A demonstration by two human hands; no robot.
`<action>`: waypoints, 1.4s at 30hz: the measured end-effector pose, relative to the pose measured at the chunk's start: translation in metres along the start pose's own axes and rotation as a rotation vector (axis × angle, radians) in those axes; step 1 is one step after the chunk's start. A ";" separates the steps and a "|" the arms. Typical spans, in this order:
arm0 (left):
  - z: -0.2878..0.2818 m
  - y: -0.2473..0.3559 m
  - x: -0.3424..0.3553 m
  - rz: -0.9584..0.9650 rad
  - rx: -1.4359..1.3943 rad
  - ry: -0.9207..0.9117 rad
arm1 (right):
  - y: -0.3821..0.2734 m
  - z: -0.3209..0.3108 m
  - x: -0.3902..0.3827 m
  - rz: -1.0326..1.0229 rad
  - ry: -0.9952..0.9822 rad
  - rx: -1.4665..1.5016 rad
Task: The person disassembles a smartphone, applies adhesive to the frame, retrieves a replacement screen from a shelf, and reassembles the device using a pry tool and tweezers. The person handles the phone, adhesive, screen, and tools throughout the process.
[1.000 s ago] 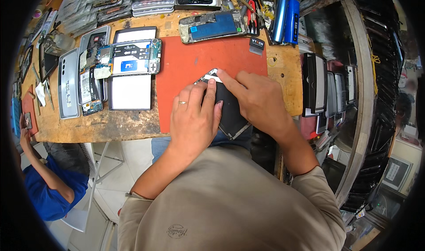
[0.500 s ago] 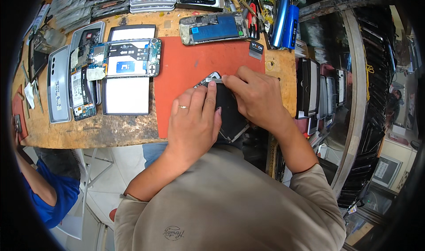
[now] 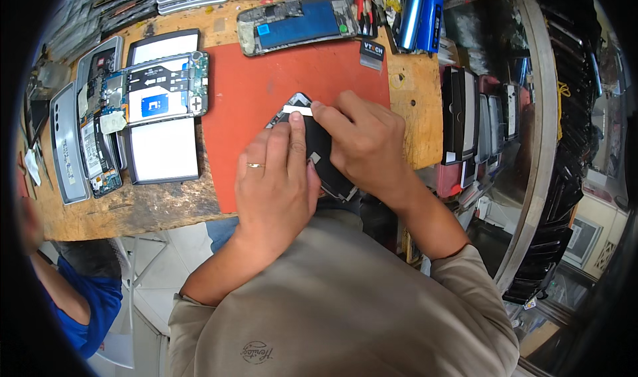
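A black phone panel with a light frame edge [image 3: 329, 152] lies tilted at the front of the red mat [image 3: 229, 98]. My left hand [image 3: 274, 171], with a ring on one finger, grips its left side. The tip of that hand's index finger presses on a thin, flat, pale strip [image 3: 297, 111] near the panel's top corner. My right hand [image 3: 369, 134] is closed, pinching the strip's right end between thumb and curled fingers. The rest of that hand covers the panel's right edge. A small pale patch [image 3: 314, 157] shows on the black face.
An opened phone frame with a blue patch [image 3: 302, 28] lies at the mat's far edge. Left stand opened phones [image 3: 159, 88] over a white box [image 3: 165, 152], and a grey back cover [image 3: 68, 147]. Blue rolls [image 3: 430, 18] stand far right. A person's blue sleeve [image 3: 86, 304] is lower left.
The whole view has shifted, moving the bench leftward in the picture. The strip now looks brighter, and a pale patch shows on the panel. Both hands keep their holds.
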State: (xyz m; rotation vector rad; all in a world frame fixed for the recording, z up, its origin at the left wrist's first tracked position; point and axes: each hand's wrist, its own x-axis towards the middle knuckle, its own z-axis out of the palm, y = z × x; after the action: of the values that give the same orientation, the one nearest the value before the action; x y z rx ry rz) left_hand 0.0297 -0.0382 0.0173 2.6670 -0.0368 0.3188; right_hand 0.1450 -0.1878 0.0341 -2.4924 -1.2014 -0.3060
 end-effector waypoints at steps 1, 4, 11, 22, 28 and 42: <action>0.000 0.000 0.000 -0.007 -0.015 0.000 | -0.001 0.003 -0.001 -0.003 0.018 -0.007; 0.000 0.003 0.000 -0.028 -0.021 0.002 | -0.001 0.009 -0.005 -0.002 0.072 -0.009; 0.007 0.004 0.000 0.026 0.129 0.070 | 0.002 0.018 -0.006 0.012 0.193 0.078; 0.012 0.009 0.001 -0.010 0.187 0.147 | 0.044 -0.009 0.036 -0.305 -0.100 0.153; 0.012 0.011 0.004 -0.027 0.187 0.129 | 0.046 -0.003 0.040 -0.313 -0.091 0.176; 0.010 0.019 0.006 -0.067 0.253 0.085 | 0.033 0.014 0.021 -0.199 0.036 0.231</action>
State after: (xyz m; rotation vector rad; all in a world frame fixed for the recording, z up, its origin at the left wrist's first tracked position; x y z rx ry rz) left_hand 0.0356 -0.0597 0.0187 2.8932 0.1281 0.4410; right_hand 0.1850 -0.1863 0.0213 -2.1683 -1.3881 -0.2466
